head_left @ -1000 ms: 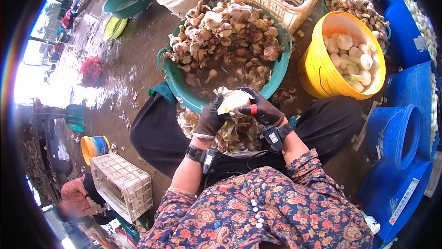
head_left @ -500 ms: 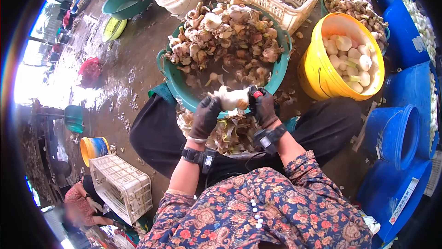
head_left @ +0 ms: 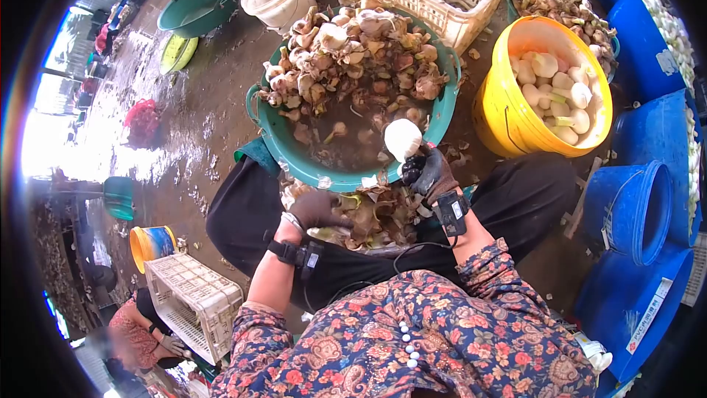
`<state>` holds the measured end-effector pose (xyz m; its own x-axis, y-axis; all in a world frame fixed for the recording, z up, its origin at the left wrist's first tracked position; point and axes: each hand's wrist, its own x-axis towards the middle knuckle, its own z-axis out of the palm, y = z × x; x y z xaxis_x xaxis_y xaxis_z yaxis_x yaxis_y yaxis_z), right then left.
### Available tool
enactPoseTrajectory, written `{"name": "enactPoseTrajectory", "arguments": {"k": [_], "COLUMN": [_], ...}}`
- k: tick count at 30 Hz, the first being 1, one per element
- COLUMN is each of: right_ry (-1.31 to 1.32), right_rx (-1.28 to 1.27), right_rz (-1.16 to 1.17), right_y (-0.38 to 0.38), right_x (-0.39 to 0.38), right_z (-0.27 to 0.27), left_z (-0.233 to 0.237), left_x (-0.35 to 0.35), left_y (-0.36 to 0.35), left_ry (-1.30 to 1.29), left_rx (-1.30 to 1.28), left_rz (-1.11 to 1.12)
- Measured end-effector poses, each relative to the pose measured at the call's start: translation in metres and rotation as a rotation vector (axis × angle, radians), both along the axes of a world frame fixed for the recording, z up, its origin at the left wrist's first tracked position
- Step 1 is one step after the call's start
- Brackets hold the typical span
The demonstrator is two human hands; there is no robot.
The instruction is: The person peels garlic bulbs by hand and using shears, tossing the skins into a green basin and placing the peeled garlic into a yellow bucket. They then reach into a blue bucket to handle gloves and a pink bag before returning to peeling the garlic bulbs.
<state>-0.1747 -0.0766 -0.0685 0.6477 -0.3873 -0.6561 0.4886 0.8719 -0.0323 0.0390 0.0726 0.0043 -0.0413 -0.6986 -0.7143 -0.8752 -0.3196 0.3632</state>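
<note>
My right hand [head_left: 431,174], in a dark glove, is closed on a peeled white garlic bulb [head_left: 403,139]. The bulb is up over the near rim of a green tub [head_left: 259,120]. In that tub, unpeeled garlic [head_left: 346,52] is heaped above brown water. My left hand [head_left: 318,210], also gloved, is low over a pile of garlic skins [head_left: 379,214] between my legs. Its fingers are smeared by motion, and a pale scrap lies just under them.
To the right stands a yellow bucket [head_left: 501,114] of peeled bulbs, with a blue bucket [head_left: 626,210] nearer me. A cream crate [head_left: 442,19] and white bucket [head_left: 280,0] are behind the tub. At lower left another person [head_left: 136,328] sits by a crate [head_left: 195,298].
My hands have parted. The left went down to the skins; the right keeps the bulb, which now shows smooth white where loose skin hung before.
</note>
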Motion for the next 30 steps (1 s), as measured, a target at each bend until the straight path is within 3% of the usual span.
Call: {"name": "enactPoseTrajectory", "arguments": {"k": [1, 2, 3, 5, 7, 8, 9, 11, 13, 14, 15, 17, 18, 19, 20, 22, 23, 25, 26, 30], "right_ry": [0.002, 0.121, 0.238, 0.357, 0.567, 0.597, 0.442, 0.208, -0.412, -0.465, -0.331, 0.224, 0.447, 0.492, 0.582, 0.619, 0.613, 0.642, 0.667, 0.683], "right_rx": [0.000, -0.065, -0.132, -0.249, -0.641, -0.714, -0.825, -0.513, -0.466, -0.453, -0.492, -0.704, -0.847, -0.826, -0.784, -0.709, -0.620, -0.633, -0.650, -0.893], "right_rz": [0.006, 0.010, 0.014, 0.090, 0.162, 0.121, -0.013, -0.190, -0.344, -0.266, -0.206, 0.013, 0.180, 0.314, 0.445, 0.297, 0.205, 0.122, 0.048, 0.076], "right_y": [0.001, 0.001, 0.000, -0.001, -0.006, -0.012, -0.017, -0.030, -0.048, -0.054, -0.056, -0.037, -0.024, -0.012, 0.000, 0.018, 0.020, 0.019, 0.018, 0.018], "right_x": [0.001, 0.003, 0.005, 0.003, 0.000, -0.003, -0.013, -0.024, -0.040, -0.044, -0.045, -0.028, -0.018, -0.002, 0.009, 0.032, 0.038, 0.039, 0.039, 0.032], "right_z": [0.005, 0.012, 0.018, 0.026, 0.040, 0.033, 0.040, 0.096, 0.095, 0.098, 0.084, 0.061, 0.047, 0.047, 0.005, -0.017, -0.020, -0.009, -0.005, 0.005], "left_z": [0.010, -0.005, 0.007, -0.031, -0.062, -0.077, -0.089, -0.115, -0.151, -0.161, -0.172, -0.179, -0.164, -0.149, -0.135, -0.102, -0.084, -0.047, -0.028, -0.032], "left_x": [-0.001, 0.002, 0.002, 0.020, 0.036, 0.042, 0.047, 0.057, 0.073, 0.074, 0.071, 0.054, 0.043, 0.032, 0.021, -0.003, -0.015, -0.038, -0.049, -0.052], "left_y": [-0.011, -0.013, -0.030, -0.050, -0.076, -0.087, -0.097, -0.119, -0.133, -0.135, -0.135, -0.130, -0.127, -0.122, -0.115, -0.109, -0.105, -0.091, -0.087, -0.068], "left_ry": [-0.010, 0.126, 0.028, -0.116, -0.229, -0.342, -0.335, -0.328, -0.271, -0.233, -0.193, -0.179, 0.468, 1.129, 1.116, 1.371, 1.370, 1.082, 1.073, 0.953], "left_rx": [0.064, -0.149, -0.242, -0.444, -0.448, -0.451, -0.464, -0.352, -0.315, -0.288, -0.258, -0.287, -0.239, -0.155, -0.138, -0.320, -0.315, -0.462, -0.515, -0.564], "left_rz": [0.175, 0.409, 0.382, 0.371, 0.397, 0.418, 0.413, 0.321, 0.283, 0.253, 0.225, 0.347, 0.849, 1.322, 1.324, 1.320, 1.312, 1.127, 1.059, 0.892]}}
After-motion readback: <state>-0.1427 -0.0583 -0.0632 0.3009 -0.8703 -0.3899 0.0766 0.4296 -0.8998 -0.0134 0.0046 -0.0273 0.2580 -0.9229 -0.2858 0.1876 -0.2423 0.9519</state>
